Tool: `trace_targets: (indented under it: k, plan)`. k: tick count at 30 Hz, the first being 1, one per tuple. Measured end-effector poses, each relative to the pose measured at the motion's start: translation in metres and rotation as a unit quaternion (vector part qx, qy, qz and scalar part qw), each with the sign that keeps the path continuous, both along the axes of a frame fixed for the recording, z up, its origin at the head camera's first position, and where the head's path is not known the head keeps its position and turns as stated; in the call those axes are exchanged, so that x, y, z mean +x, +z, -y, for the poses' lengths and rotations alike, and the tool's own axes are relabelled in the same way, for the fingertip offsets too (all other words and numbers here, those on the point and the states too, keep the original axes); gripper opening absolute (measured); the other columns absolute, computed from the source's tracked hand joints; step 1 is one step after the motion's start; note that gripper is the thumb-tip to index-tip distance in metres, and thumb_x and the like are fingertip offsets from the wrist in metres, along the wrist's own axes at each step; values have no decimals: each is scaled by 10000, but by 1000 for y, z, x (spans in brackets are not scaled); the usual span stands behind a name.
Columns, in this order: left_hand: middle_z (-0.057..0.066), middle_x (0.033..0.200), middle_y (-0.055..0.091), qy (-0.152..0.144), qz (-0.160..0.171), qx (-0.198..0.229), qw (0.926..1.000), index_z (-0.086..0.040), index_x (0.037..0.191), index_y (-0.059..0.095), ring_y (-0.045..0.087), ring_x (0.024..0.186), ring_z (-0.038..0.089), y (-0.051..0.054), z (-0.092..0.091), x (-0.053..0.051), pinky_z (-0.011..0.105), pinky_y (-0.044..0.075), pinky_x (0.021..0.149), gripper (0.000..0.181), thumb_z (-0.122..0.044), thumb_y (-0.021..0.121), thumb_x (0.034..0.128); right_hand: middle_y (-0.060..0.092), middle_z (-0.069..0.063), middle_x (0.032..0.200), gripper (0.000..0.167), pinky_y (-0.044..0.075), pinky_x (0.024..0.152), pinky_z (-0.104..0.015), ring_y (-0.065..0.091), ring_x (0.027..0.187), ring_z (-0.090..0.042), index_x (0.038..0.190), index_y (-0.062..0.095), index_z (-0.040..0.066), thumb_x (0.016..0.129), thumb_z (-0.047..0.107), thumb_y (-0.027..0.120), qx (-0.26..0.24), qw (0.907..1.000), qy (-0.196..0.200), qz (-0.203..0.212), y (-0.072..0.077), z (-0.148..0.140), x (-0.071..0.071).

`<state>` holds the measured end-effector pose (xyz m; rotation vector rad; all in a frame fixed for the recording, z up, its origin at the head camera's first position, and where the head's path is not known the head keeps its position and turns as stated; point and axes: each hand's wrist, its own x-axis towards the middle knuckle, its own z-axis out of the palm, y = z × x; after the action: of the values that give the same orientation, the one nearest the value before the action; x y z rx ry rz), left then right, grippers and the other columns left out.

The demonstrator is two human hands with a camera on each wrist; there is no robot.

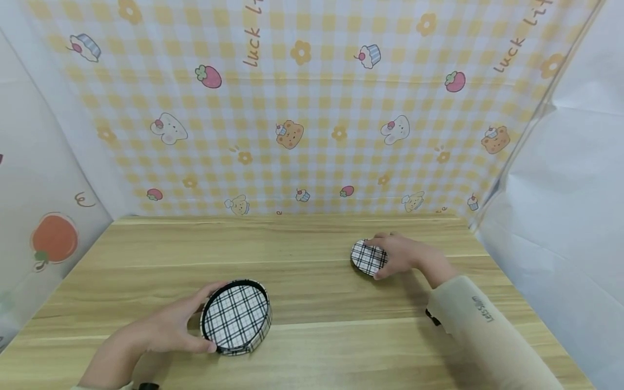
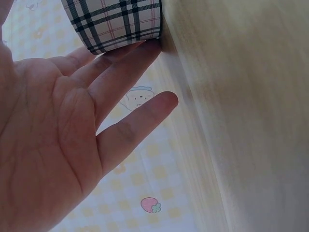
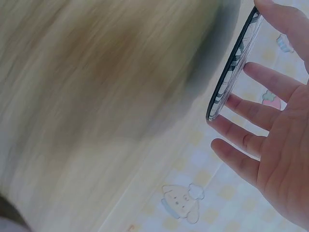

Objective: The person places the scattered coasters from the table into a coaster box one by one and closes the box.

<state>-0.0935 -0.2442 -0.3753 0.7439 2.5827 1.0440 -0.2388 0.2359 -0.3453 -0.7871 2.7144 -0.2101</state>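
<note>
My left hand [image 1: 168, 325] grips a round plaid box [image 1: 236, 317] at the front left, thumb on its near side and fingers round the far side. The box is white with black lines and has a dark rim around its plaid top face. In the left wrist view, its plaid side wall [image 2: 118, 21] meets the fingertips. Farther right, my right hand [image 1: 402, 254] pinches a smaller round plaid lid [image 1: 368, 257] by its edge. The right wrist view shows this lid [image 3: 234, 65] edge-on, thin with a black rim, between thumb and fingertips. A shadow falls on the table beside it.
Both things are over a wood-grain table [image 1: 312, 346]. A yellow checked cloth [image 1: 322, 97] with cartoon prints hangs behind the back edge. White sheets stand at the left [image 1: 29, 162] and right [image 1: 565, 216] sides.
</note>
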Motion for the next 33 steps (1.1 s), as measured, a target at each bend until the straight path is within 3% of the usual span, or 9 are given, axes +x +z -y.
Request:
trace_targets:
  k: [6, 13, 21, 33]
  plan:
    - [173, 1427, 520, 5, 68, 62, 10000, -156, 1555, 233, 488, 1272, 425, 1, -1, -1, 540, 457, 953, 1042, -311, 855, 734, 429, -238, 1508, 873, 402, 1050, -641, 379, 1358, -546, 1481, 458, 105, 749, 409, 824, 44, 10000, 64, -5, 3, 16, 2]
    - [150, 1420, 530, -9, 44, -2, 10000, -162, 1553, 237, 505, 1264, 401, 0, 0, -1, 361, 468, 960, 1031, -318, 852, 741, 441, -206, 1500, 856, 428, 1042, -606, 416, 1349, -481, 1480, 466, 130, 754, 407, 823, 38, 9997, 248, -49, 5, 35, 5]
    - [189, 1435, 510, 4, 103, 98, 9999, -142, 1554, 232, 472, 1285, 458, 0, -1, -1, 634, 427, 948, 1042, -307, 856, 735, 431, -191, 1516, 848, 448, 1026, -568, 416, 1338, -430, 1480, 472, 153, 755, 408, 830, 40, 9985, 547, -67, 9, 59, 10]
    - [192, 1419, 529, 65, 75, 44, 9999, -127, 1554, 232, 483, 1279, 464, 1, -2, 0, 658, 431, 933, 1055, -309, 858, 725, 430, -147, 1515, 837, 470, 1016, -513, 434, 1308, -356, 1490, 463, 192, 767, 451, 796, 95, 9944, 1045, -149, 10, 91, 19]
